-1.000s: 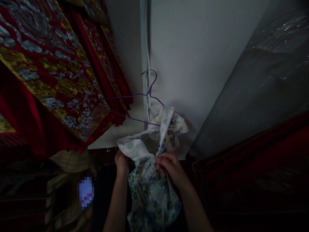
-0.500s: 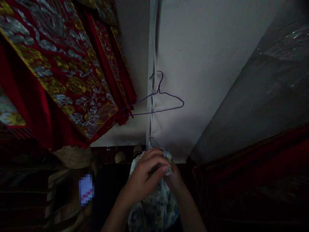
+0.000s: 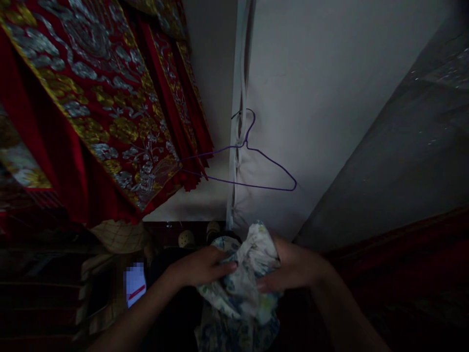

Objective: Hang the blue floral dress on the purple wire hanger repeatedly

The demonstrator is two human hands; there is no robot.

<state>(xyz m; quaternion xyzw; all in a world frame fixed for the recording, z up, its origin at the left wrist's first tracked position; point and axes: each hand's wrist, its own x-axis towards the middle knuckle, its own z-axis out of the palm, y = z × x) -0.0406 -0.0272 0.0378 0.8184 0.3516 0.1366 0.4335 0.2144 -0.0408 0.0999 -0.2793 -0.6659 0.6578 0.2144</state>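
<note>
A crumpled white cloth with a blue and green floral print is bunched up between my two hands, its lower part hanging down below them. My left hand grips its left side, thumb on top of the fabric. On the right side, my right hand holds the cloth between thumb and fingers, slightly blurred by motion; its fingers are partly hidden behind the fabric. Beyond the hands, a bare purple wire hanger hangs from a white knotted cord along the wall.
Red hangings with gold and silver embroidery fill the left. Plastic-looking sheeting covers the right. A pair of clogs stands on the floor by the wall. At lower left, a lit screen lies near a wooden seat.
My hands, formerly close together and overlapping on the cloth, have moved apart to its two sides. The cloth's bunched top now shows between them. The hanger has turned and appears wider.
</note>
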